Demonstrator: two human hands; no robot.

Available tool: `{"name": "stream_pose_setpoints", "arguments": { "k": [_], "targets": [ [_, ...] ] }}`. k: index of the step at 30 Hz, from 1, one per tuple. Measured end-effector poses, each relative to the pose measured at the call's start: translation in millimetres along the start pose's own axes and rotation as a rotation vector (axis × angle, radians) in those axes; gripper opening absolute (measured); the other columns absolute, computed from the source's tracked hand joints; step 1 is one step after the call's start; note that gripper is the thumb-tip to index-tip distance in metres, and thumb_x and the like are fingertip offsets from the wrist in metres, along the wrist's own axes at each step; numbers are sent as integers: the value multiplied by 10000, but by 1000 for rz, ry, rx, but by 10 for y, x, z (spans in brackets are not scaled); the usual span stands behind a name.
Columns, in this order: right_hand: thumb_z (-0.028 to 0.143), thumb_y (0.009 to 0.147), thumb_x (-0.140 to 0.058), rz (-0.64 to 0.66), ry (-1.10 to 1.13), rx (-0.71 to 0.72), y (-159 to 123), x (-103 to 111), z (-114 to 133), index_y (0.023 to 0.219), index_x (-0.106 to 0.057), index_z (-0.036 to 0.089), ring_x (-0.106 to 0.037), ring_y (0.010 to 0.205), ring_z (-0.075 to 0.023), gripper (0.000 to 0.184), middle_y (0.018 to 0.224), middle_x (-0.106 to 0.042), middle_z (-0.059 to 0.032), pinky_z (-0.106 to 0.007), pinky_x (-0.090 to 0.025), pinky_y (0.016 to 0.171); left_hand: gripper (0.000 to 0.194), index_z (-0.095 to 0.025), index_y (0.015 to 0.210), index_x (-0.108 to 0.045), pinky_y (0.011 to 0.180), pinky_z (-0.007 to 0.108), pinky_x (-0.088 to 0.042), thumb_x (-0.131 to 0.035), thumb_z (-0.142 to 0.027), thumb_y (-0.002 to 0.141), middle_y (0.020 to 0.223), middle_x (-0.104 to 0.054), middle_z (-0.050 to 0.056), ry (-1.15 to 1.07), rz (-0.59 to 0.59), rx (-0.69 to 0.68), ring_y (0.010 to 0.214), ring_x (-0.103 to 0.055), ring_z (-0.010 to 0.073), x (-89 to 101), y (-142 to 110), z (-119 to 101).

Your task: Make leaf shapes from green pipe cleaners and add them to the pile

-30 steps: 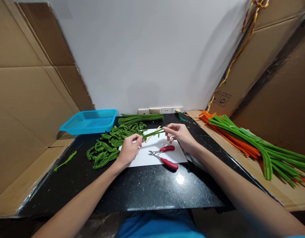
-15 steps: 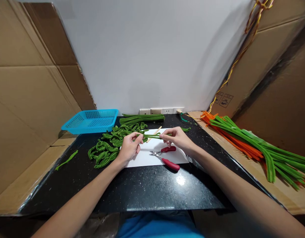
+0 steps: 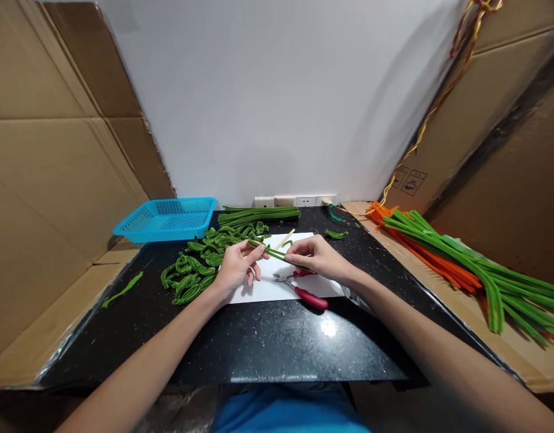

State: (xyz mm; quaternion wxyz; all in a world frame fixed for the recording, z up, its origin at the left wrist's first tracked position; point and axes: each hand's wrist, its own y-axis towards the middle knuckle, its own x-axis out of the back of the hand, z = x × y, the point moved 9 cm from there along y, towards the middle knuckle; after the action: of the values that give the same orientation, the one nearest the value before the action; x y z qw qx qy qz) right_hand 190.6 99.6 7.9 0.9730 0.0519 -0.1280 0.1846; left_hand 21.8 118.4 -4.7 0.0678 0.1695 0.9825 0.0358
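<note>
Between my two hands stretches a green pipe cleaner point(image 3: 275, 253), which appears doubled into two strands. My left hand point(image 3: 239, 267) pinches its left end between thumb and index finger, the other fingers loosely curled. At the right end, my right hand point(image 3: 316, 257) has its fingers closed on it. Red-handled pliers point(image 3: 311, 298) lie with jaws apart beneath my right hand, partly covered by it. Under both hands is a white sheet point(image 3: 259, 291), and a thin wooden stick point(image 3: 286, 238) rests on it. Bent green pipe-cleaner loops point(image 3: 191, 273) are heaped left of my left hand.
A blue basket point(image 3: 166, 219) stands at the back left. Straight green pipe cleaners point(image 3: 259, 214) lie along the wall. Green stems point(image 3: 475, 258) and orange stems point(image 3: 439, 264) are piled on cardboard at the right. A light green strip point(image 3: 122, 290) lies on the black table point(image 3: 277, 349).
My right hand has moved slightly down, tilting the pipe cleaner's right end lower. It now covers more of the pliers' upper handle.
</note>
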Motion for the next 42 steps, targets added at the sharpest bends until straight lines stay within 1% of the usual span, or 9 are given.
{"name": "stream_pose_setpoints", "arguments": {
  "k": [2, 7, 12, 15, 23, 30, 37, 39, 42],
  "targets": [
    [531, 845, -770, 30, -31, 38, 8, -30, 14, 848, -715, 130, -510, 508, -87, 405, 623, -651, -12, -211, -377, 483, 467, -114, 914, -644, 277, 157, -374, -829, -519, 774, 859, -718, 66, 23, -3, -24, 402, -599, 82, 1, -3, -6],
    [509, 888, -734, 97, -69, 98, -3, -97, 58, 844, -718, 130, -479, 506, -84, 382, 613, -648, -4, -213, -337, 488, 444, -118, 810, -630, 281, 142, -333, -817, -520, 791, 733, -671, 19, 65, -18, -85, 380, -553, 59, 9, -1, -41],
    [495, 893, -723, 98, -106, 119, -22, -117, 125, 719, -722, 118, -446, 505, -82, 415, 574, -615, -2, -224, -313, 490, 453, -128, 772, -608, 271, 145, -329, -819, -528, 786, 703, -654, 8, 60, -21, -83, 370, -545, 62, 2, -2, -57],
    [498, 888, -723, 87, -116, 116, -27, -111, 140, 693, -715, 116, -443, 505, -86, 429, 559, -600, -1, -229, -304, 489, 455, -129, 771, -607, 267, 148, -331, -816, -533, 788, 709, -653, 9, 60, -17, -81, 368, -549, 66, -6, -4, -56],
    [520, 884, -709, 120, -113, 107, -35, -147, 142, 713, -726, 112, -469, 541, -103, 443, 608, -634, -24, -244, -332, 525, 447, -129, 782, -603, 266, 144, -343, -807, -527, 800, 742, -659, 14, 46, -1, -75, 372, -551, 61, -24, 0, -52],
    [511, 888, -706, 105, -132, 124, -17, -123, 118, 735, -744, 120, -441, 546, -100, 422, 615, -625, -12, -247, -307, 529, 444, -119, 831, -616, 270, 153, -380, -785, -530, 819, 903, -729, 85, 36, 4, -62, 388, -579, 62, -19, -4, -55],
    [518, 881, -713, 102, -120, 109, -29, -131, 126, 702, -722, 128, -452, 525, -98, 430, 594, -623, -14, -243, -315, 510, 432, -119, 842, -607, 277, 161, -396, -782, -513, 821, 923, -743, 101, 24, 2, -31, 389, -593, 72, -12, 0, -46],
    [512, 890, -708, 85, -88, 97, -35, -124, 130, 774, -724, 127, -461, 499, -94, 402, 590, -643, -16, -235, -332, 497, 429, -118, 848, -609, 280, 164, -402, -777, -512, 825, 934, -742, 104, 22, 7, -18, 397, -600, 76, -11, 2, -31],
    [497, 914, -690, 49, -62, 78, -39, -97, 125, 976, -724, 126, -465, 456, -92, 378, 588, -688, -27, -222, -344, 470, 423, -116, 851, -615, 284, 169, -408, -768, -509, 834, 936, -735, 101, 21, 31, -12, 405, -609, 82, -24, 2, -12]
  ]
}}
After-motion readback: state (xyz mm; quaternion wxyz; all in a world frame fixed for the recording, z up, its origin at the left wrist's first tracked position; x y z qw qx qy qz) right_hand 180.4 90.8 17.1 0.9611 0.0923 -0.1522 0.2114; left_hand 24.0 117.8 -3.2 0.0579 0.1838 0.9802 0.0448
